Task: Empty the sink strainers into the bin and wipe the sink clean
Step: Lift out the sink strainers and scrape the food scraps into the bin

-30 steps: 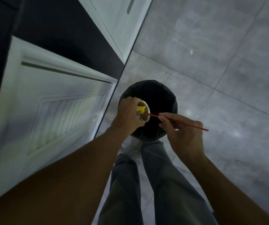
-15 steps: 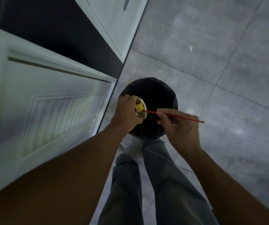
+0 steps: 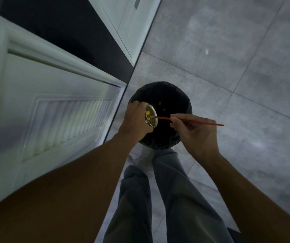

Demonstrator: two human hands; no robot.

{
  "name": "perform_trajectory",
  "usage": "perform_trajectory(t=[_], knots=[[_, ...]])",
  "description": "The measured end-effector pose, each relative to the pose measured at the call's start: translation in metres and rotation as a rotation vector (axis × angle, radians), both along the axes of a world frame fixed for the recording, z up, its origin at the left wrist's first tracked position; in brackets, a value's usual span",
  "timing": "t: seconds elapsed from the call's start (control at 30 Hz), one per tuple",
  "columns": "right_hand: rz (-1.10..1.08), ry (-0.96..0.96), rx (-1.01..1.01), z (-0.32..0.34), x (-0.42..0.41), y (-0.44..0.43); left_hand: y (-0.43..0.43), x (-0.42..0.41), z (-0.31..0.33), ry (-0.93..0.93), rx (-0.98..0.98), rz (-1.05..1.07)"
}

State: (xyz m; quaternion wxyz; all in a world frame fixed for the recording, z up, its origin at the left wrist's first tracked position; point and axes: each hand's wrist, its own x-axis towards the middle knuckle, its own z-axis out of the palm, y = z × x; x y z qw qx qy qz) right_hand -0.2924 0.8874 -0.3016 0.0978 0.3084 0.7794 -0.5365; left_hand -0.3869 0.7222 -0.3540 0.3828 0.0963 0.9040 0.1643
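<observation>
A round bin point(image 3: 173, 95) lined with a black bag stands on the floor right in front of my legs. My left hand point(image 3: 135, 120) grips a small metal sink strainer point(image 3: 151, 116) tipped on its side over the bin's left part. A yellow scrap still clings inside the strainer. My right hand point(image 3: 196, 132) pinches a thin red stick point(image 3: 202, 122) whose tip touches the strainer's perforated inside. A few yellow bits point(image 3: 160, 103) show inside the dark bin.
White cabinet doors point(image 3: 53, 109) run along the left, one with a louvred panel, and a dark gap lies between them. Grey floor tiles point(image 3: 228, 58) spread to the right and beyond the bin. My trouser legs point(image 3: 167, 199) stand below it.
Most of the yellow scraps have left the strainer, and yellow bits now show in the bin. The stick's tip has moved deeper into the strainer. Both hands stayed over the bin.
</observation>
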Motion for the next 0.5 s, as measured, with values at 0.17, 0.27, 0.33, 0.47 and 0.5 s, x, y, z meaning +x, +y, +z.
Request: perform_trajectory(t=[0.17, 0.27, 0.33, 0.47, 0.5], knots=[[-0.075, -0.030, 0.017, -0.002, 0.004, 0.005, -0.003, 0.002, -0.002, -0.005, 0.011, 0.008], [-0.053, -0.001, -0.038, 0.002, 0.005, 0.000, -0.001, 0.001, -0.003, -0.008, 0.011, 0.009], [-0.013, -0.009, -0.057, 0.003, 0.005, -0.007, 0.002, 0.000, -0.002, -0.024, 0.019, -0.004], [0.015, -0.010, 0.006, -0.001, 0.003, -0.010, 0.000, 0.000, 0.000, -0.049, 0.019, -0.027], [0.007, -0.009, 0.008, -0.001, 0.004, -0.009, -0.001, 0.000, 0.000, -0.049, 0.017, -0.028]])
